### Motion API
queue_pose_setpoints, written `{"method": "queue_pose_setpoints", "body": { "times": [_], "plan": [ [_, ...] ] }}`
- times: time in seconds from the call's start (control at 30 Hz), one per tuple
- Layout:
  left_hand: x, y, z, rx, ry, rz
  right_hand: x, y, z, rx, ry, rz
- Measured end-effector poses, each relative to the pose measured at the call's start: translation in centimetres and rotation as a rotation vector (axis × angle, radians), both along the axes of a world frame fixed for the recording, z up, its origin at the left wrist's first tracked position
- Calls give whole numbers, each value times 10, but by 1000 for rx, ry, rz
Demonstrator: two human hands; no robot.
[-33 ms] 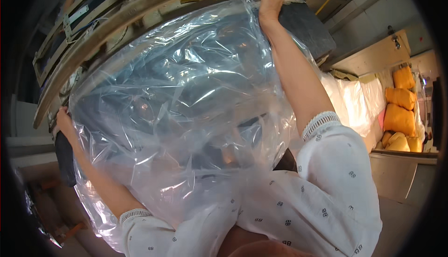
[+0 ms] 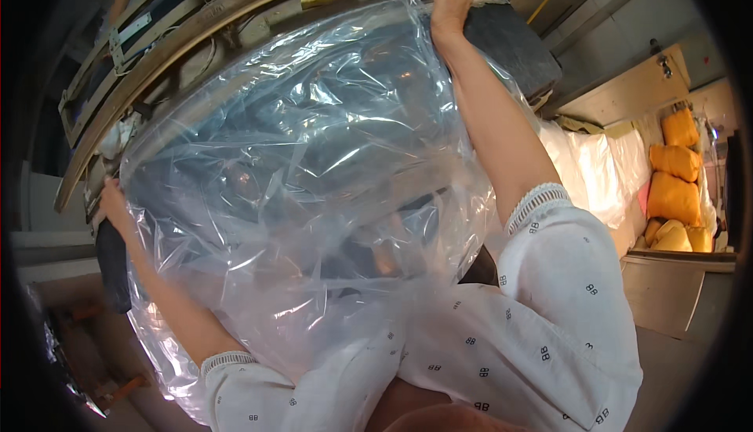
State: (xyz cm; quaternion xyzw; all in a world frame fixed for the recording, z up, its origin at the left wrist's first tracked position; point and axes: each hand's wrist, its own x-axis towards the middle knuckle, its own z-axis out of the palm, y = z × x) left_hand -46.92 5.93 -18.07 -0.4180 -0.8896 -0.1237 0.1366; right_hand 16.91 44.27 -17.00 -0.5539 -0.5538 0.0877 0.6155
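Transparent plastic sheet (image 2: 306,157), broad, wrinkled and glinting, and it fills the middle of my head view! I watch from afar as it lies draped over a large dark form, spreading from the white printed shirt (image 2: 510,338) up toward the curved brown wooden rail (image 2: 192,25). Arms spread wide here: the right hand (image 2: 452,10) is up at the sheet's top right corner, fingers folded in, seemingly with a bunch of film in the fist, just beside the dark grey block (image 2: 510,49). Over on the far side, the left hand (image 2: 112,203) is at the sheet's left edge, above the dark padded piece (image 2: 114,267); its fingertips are lost to me, so I cannot tell how firmly it grips.

I judge this film very light, limp and slippery, quick to crease, cling and billow, and likely to tear on a rough edge. A flat pinch would slide off, I'd say; gather the hem into a fold and grasp it near both upper corners, pulling evenly. Off to the right, orange bundles (image 2: 674,196) sit piled, well apart from the hands.
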Motion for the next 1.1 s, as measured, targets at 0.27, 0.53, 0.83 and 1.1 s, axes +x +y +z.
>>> {"method": "queue_pose_setpoints", "body": {
  "times": [0.27,0.53,0.83,1.1],
  "plan": [
    [131,-67,90,620,-290,-210,34,-81,50,-304,-428,582],
    [134,-162,91,160,-97,-62,62,-200,132,-652,97,1187],
    [459,11,192,421,-467,-944,84,-277,152,-656,173,1153],
    [547,51,192,300,-540,-1282,95,-307,144,-618,205,1190]
  ]
}}
